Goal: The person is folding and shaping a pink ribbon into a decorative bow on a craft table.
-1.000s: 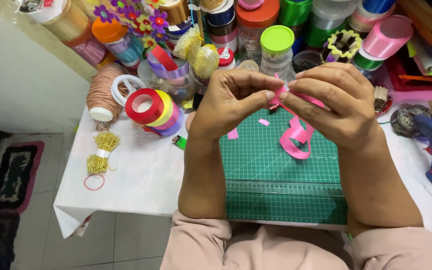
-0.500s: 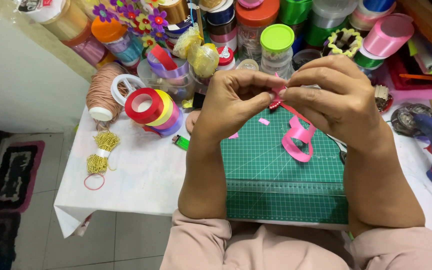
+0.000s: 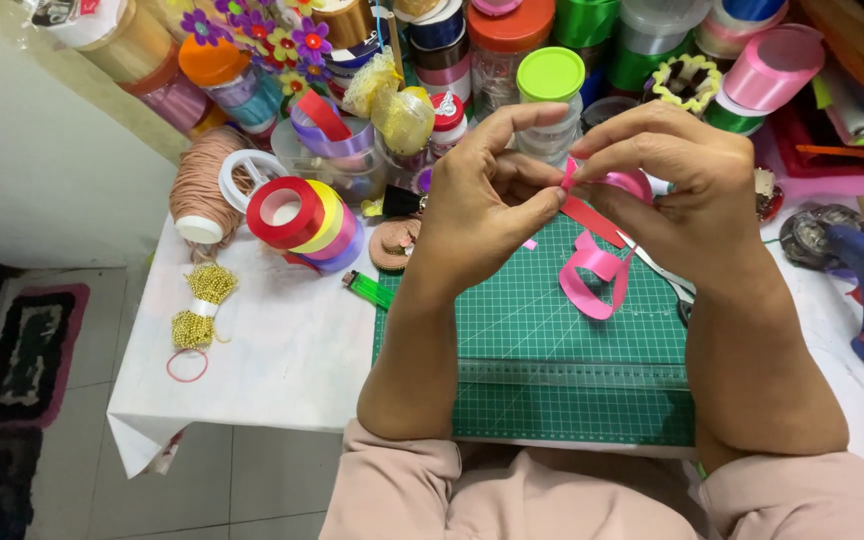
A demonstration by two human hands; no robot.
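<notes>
Jars crowd the back of the table, contents unclear. Both hands, left and right, pinch a pink ribbon, fingertips closed on it.

Head camera looks steeply down, close above the green cutting mat.

A clear jar with a lime-green lid stands at the table's far edge; left of it a small white bottle with a red cap, and an orange-lidded jar near the far left corner
</notes>
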